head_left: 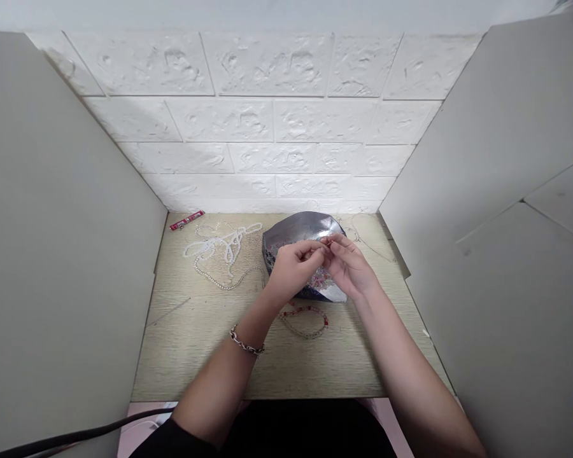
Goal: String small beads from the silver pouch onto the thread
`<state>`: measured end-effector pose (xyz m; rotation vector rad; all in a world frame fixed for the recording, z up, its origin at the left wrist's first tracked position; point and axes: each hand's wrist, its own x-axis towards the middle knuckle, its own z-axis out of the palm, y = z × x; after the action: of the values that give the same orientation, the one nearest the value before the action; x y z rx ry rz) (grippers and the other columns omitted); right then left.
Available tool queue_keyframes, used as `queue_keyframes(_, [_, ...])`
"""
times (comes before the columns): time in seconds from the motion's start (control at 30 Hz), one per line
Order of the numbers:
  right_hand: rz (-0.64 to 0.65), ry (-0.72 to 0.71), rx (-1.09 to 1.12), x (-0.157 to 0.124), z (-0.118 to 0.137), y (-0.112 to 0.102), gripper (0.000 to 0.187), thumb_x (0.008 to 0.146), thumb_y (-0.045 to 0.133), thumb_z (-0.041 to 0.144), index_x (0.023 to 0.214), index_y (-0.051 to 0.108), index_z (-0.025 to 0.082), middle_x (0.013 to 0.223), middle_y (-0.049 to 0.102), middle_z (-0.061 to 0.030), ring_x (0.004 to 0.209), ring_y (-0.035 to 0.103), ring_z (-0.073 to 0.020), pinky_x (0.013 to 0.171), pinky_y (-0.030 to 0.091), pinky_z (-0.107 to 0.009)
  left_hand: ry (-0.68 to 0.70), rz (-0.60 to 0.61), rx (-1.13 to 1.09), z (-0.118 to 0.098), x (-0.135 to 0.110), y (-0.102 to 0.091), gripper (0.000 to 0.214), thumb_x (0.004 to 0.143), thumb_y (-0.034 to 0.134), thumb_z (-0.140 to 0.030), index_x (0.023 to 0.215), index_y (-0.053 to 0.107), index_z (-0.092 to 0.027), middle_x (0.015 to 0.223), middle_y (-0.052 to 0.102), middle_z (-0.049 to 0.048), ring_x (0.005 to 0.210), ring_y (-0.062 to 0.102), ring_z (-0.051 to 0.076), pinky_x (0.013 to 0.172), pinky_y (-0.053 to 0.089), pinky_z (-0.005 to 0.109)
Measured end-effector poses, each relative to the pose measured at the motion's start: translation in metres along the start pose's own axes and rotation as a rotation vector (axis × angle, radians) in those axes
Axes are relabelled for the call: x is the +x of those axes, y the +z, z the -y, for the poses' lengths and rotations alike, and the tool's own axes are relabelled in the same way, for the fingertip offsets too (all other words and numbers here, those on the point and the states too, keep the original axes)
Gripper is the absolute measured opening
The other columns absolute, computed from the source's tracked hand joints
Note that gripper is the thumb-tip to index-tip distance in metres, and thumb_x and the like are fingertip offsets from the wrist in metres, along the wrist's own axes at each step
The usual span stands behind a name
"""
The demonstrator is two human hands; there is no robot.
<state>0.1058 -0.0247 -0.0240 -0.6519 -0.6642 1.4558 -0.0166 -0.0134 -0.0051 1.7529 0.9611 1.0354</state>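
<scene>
My left hand (293,267) and my right hand (348,267) meet above a crumpled silver-grey foil dish (300,228), their fingertips pinched together on a tiny reddish bead (328,243). The bead is partly hidden by my fingers. Pink beads (321,278) show in the dish beneath my hands. A chain bracelet (245,341) circles my left wrist. A looped strand of white pearls (219,248) lies left of the dish, and a red-and-clear bead strand (305,321) lies just below my hands.
A pale wood-grain tabletop (186,356) is boxed in by grey side panels (67,222) and a white brick-textured wall (267,121). A small red packet (187,220) lies at the back left. A thin wire (365,240) curves at the back right. A dark cable (76,436) crosses the lower left.
</scene>
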Motion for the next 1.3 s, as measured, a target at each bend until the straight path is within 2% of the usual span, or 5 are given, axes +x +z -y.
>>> queue_keyframes(0.27, [0.009, 0.015, -0.023, 0.0003, -0.0001, 0.0008, 0.02, 0.056, 0.072, 0.022, 0.071, 0.059, 0.02, 0.071, 0.06, 0.0036, 0.066, 0.055, -0.0062, 0.064, 0.047, -0.018, 0.005, 0.008, 0.005, 0.0026, 0.0, -0.0007, 0.022, 0.073, 0.046, -0.027, 0.075, 0.065, -0.015, 0.061, 0.057, 0.0005, 0.058, 0.048, 0.011, 0.058, 0.038, 0.024])
queue_keyframes(0.63, [0.023, 0.029, -0.016, -0.0006, -0.0002, 0.0005, 0.017, 0.056, 0.071, 0.019, 0.069, 0.06, 0.019, 0.071, 0.061, 0.0018, 0.068, 0.057, -0.0076, 0.065, 0.049, -0.019, -0.036, 0.019, -0.096, -0.0011, -0.0003, -0.0018, 0.025, 0.075, 0.048, -0.032, 0.07, 0.062, -0.013, 0.059, 0.053, 0.0004, 0.057, 0.044, 0.01, 0.055, 0.035, 0.023])
queue_keyframes(1.03, [0.019, 0.007, 0.0, -0.0008, 0.0015, 0.0016, 0.016, 0.056, 0.072, 0.019, 0.069, 0.061, 0.018, 0.075, 0.063, 0.0005, 0.072, 0.059, -0.0086, 0.07, 0.051, -0.019, 0.001, -0.075, -0.048, 0.0011, -0.0017, -0.0012, 0.022, 0.075, 0.05, -0.032, 0.069, 0.062, -0.014, 0.058, 0.054, 0.0, 0.056, 0.044, 0.01, 0.055, 0.035, 0.023])
queue_keyframes(1.3, [0.024, 0.017, -0.011, -0.002, 0.0028, 0.0023, 0.018, 0.055, 0.073, 0.02, 0.068, 0.062, 0.018, 0.073, 0.063, 0.0011, 0.069, 0.059, -0.008, 0.066, 0.05, -0.018, 0.02, -0.042, -0.028, -0.0003, -0.002, -0.0026, 0.023, 0.076, 0.048, -0.032, 0.067, 0.06, -0.014, 0.059, 0.054, 0.001, 0.057, 0.044, 0.01, 0.055, 0.036, 0.023])
